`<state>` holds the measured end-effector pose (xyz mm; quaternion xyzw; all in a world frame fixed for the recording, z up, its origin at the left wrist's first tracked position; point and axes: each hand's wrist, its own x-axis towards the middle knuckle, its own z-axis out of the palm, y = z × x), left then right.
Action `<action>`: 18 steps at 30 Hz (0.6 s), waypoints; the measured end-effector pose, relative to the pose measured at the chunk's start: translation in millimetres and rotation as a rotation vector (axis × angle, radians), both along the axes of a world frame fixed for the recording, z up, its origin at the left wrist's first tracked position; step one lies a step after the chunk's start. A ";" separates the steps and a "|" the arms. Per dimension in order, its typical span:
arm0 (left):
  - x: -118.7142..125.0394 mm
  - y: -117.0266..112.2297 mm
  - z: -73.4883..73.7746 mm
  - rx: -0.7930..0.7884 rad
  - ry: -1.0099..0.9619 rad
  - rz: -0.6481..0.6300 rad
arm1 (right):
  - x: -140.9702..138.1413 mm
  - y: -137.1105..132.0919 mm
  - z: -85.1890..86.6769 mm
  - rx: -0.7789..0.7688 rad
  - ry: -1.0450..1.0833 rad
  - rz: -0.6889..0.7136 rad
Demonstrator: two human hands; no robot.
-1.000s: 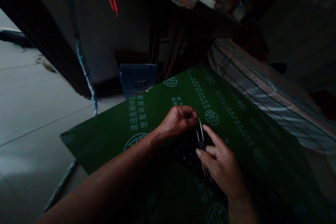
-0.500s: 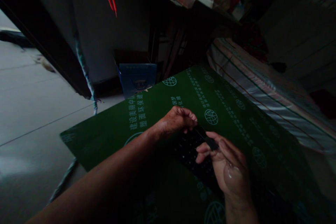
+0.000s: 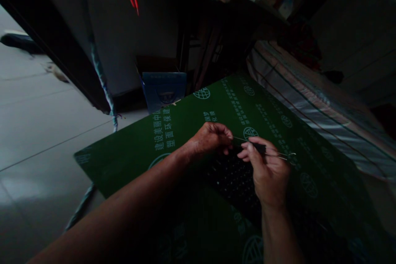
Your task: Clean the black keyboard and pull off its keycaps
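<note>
One wire tool (image 3: 259, 147), now sideways in right grip (image 3: 269, 169).

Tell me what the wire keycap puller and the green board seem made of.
Wire keycap puller: probably bare metal, judging by thin bright lines; its dull black middle may be plastic. Green board: perhaps plastic-faced wood, smooth with pale print; the core doesn't show.

Hidden by left hand (image 3: 213, 137), centre: one end of wire tool (image 3: 260, 147). Cut off by top edge, upper left: red cords (image 3: 135, 1).
</note>
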<state>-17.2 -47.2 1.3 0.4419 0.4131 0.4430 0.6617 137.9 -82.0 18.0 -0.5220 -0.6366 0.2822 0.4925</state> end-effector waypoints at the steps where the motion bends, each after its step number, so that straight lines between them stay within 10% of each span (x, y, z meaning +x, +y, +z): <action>1: 0.3 0.4 -0.6 0.014 0.008 -0.009 | -0.7 3.0 -0.5 -0.013 0.017 0.001; 18: -6.1 9.3 -16.0 0.647 0.933 -0.056 | 6.3 38.3 -18.7 -0.086 -0.125 0.232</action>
